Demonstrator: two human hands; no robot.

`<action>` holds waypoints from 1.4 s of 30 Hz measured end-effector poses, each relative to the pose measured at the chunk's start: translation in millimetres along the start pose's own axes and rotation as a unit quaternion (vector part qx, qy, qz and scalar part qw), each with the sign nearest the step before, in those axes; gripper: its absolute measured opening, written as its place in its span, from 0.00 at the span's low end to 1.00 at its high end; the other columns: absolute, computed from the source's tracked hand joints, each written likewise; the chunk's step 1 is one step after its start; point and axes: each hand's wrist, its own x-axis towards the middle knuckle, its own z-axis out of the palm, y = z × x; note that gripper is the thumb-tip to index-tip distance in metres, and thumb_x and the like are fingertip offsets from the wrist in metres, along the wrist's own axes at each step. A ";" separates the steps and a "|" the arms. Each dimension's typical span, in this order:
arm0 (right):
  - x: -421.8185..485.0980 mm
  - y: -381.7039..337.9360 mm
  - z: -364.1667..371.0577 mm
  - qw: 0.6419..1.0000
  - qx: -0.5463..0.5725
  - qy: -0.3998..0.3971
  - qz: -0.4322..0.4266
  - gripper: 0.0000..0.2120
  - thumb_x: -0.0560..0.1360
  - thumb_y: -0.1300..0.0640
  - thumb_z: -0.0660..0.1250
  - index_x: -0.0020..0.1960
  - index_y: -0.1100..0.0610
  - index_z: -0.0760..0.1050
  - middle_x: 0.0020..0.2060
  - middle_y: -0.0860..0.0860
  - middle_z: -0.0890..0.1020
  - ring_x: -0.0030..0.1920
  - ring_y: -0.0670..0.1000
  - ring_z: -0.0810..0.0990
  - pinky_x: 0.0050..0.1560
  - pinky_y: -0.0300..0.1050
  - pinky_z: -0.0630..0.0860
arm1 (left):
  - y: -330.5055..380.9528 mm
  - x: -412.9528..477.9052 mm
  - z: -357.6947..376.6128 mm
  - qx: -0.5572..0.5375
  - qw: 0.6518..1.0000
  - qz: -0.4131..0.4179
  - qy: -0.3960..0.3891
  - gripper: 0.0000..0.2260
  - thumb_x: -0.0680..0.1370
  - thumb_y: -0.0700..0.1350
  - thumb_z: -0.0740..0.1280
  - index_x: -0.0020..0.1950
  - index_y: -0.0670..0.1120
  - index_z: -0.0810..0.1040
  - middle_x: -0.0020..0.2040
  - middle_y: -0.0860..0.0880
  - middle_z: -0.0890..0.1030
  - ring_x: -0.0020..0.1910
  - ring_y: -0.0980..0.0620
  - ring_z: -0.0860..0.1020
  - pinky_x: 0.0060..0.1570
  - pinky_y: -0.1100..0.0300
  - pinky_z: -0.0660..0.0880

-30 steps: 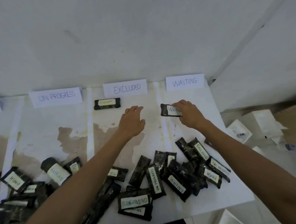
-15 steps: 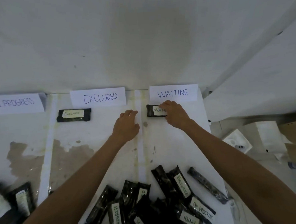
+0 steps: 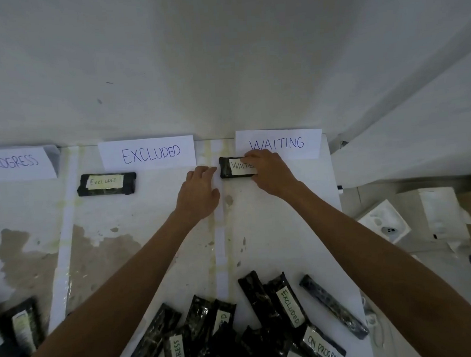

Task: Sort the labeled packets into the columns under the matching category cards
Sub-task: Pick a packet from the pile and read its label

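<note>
Just below the WAITING card (image 3: 279,144), at its left corner, the WAITING packet (image 3: 228,167) lies flat on the table (image 3: 288,244), label up. Right hand (image 3: 270,173) grips the packet's right half, fingers curled over the label. Left hand (image 3: 199,194) is flat, fingers straight, holding nothing, tips just left of the packet. Likely step: placing. To do it well, nudge the packet right so it centres under the card, clear of the tape strip (image 3: 220,248), square it, then release. Unsorted pile (image 3: 265,328) sits well below the card.
</note>
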 end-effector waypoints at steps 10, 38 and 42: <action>-24.4 -17.0 -15.8 1.000 0.006 -0.006 0.020 0.25 0.73 0.68 0.62 0.69 0.58 0.68 0.67 0.54 0.71 0.66 0.56 0.68 0.63 0.45 0.61 | 3.4 -24.0 -16.8 0.010 1.000 0.007 -0.012 0.24 0.77 0.43 0.62 0.73 0.45 0.62 0.69 0.42 0.68 0.65 0.41 0.66 0.61 0.48 0.70; -208.2 -129.6 79.6 0.981 -0.107 -0.098 0.132 0.20 0.75 0.53 0.64 0.63 0.60 0.65 0.57 0.59 0.72 0.55 0.59 0.74 0.49 0.49 0.72 | -2.7 -203.9 34.8 -0.051 0.994 0.005 -0.098 0.23 0.77 0.45 0.61 0.72 0.46 0.63 0.68 0.44 0.69 0.65 0.43 0.68 0.60 0.49 0.71; -209.1 -126.0 58.2 0.985 0.021 -0.052 0.162 0.23 0.71 0.54 0.65 0.64 0.60 0.65 0.54 0.58 0.74 0.53 0.59 0.75 0.48 0.48 0.73 | 2.6 -205.3 29.5 -0.178 0.976 -0.050 -0.116 0.20 0.78 0.45 0.62 0.70 0.47 0.67 0.64 0.46 0.73 0.59 0.48 0.73 0.58 0.54 0.71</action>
